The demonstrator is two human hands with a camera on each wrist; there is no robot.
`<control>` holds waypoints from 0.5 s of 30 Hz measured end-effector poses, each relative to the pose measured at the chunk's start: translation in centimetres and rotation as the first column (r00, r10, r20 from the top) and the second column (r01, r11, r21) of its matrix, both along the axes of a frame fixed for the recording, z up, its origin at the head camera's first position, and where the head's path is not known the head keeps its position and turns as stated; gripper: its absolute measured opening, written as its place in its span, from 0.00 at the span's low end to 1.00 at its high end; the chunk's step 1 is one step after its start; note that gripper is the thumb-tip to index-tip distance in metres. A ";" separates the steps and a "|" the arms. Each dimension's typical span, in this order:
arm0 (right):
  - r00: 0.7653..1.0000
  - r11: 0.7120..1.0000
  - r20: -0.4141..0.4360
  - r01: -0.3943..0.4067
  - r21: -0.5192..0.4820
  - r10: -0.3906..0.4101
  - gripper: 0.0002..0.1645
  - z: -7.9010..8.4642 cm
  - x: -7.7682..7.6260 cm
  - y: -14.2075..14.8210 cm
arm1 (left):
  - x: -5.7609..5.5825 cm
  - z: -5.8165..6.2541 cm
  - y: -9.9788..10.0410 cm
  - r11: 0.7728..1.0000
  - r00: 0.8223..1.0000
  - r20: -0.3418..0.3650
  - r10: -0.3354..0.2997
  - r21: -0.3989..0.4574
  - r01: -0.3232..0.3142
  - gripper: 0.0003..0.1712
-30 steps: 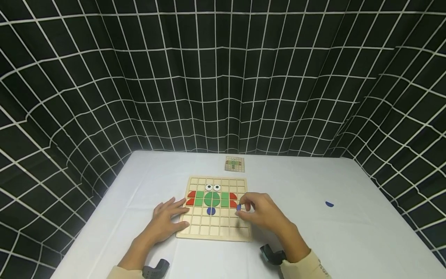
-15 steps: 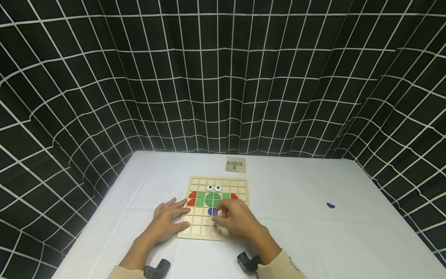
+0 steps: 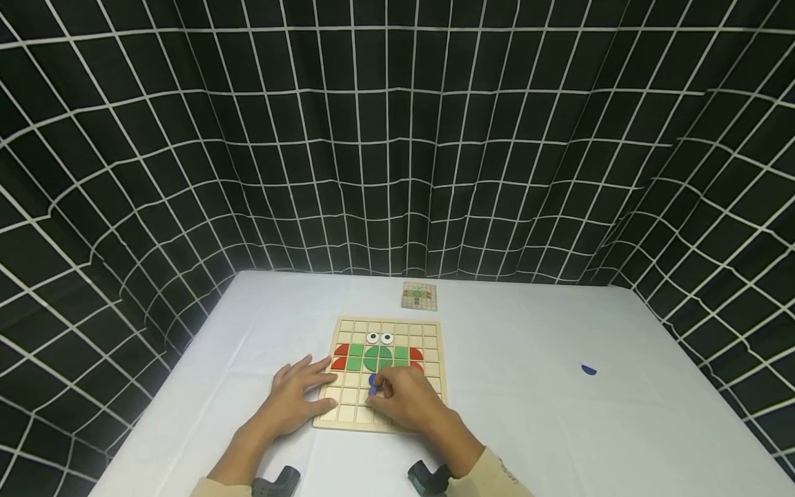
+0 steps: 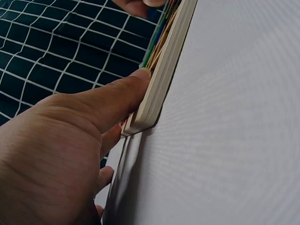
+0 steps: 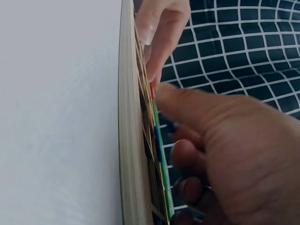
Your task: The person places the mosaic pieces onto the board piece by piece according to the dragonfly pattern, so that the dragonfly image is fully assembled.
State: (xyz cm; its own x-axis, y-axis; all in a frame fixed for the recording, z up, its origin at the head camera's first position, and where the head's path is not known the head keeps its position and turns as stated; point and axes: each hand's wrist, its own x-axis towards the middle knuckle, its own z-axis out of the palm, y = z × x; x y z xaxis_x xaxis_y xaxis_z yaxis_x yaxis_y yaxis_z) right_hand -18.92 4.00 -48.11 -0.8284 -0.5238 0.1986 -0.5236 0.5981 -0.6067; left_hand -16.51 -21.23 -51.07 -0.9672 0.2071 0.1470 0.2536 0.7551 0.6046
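Note:
A wooden grid board (image 3: 430, 330) lies on the white table, bearing a figure of flat pieces: white eyes (image 3: 379, 338), a green circle (image 3: 377, 357) between green squares, and red quarter-rounds (image 3: 341, 350) at both sides. Below the green circle sits a blue rounded piece (image 3: 373, 379), partly covered by my right hand (image 3: 406, 399). That hand pinches a small blue piece (image 3: 373, 391) between thumb and fingers, close over the board; its shape is mostly hidden. With fingers spread, my left hand (image 3: 292, 393) rests at the board's left edge, thumb (image 4: 138, 77) on the rim.
Behind the board lies a small card (image 3: 419, 295) printed with a similar figure on a grid. A blue half-round piece (image 3: 588, 370) lies far to the right on the tablecloth (image 3: 515, 338). Black curtains (image 3: 397, 159) with white grid lines surround the table.
My right hand has moved left from the board's right side to just below the green circle, carrying the small blue piece. The left hand has stayed at the board's edge.

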 end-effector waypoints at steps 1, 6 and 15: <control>1.000 1.000 -0.009 0.004 0.012 -0.004 0.12 -0.1 0.0 -0.1 | 0.0 0.0 0.0 1.000 1.000 0.001 0.001 0.000 -0.001 0.28; 0.999 0.998 -0.045 0.015 0.060 -0.012 0.15 -0.1 0.0 -0.4 | 0.0 0.0 -0.1 1.000 1.000 0.014 0.004 0.004 -0.004 0.29; 0.998 0.996 -0.065 0.008 0.093 -0.002 0.17 -0.3 0.1 -0.5 | 0.0 0.1 0.0 1.000 1.000 0.029 0.007 0.005 -0.007 0.28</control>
State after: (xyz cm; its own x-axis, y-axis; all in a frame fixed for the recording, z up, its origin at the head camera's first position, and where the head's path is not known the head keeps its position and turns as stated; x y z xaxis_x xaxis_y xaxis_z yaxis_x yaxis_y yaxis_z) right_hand -18.83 3.53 -48.38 -0.8182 -0.5383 0.2021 -0.5566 0.6535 -0.5130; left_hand -16.52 -21.25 -50.93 -0.9725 0.1996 0.1201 0.2307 0.7536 0.6155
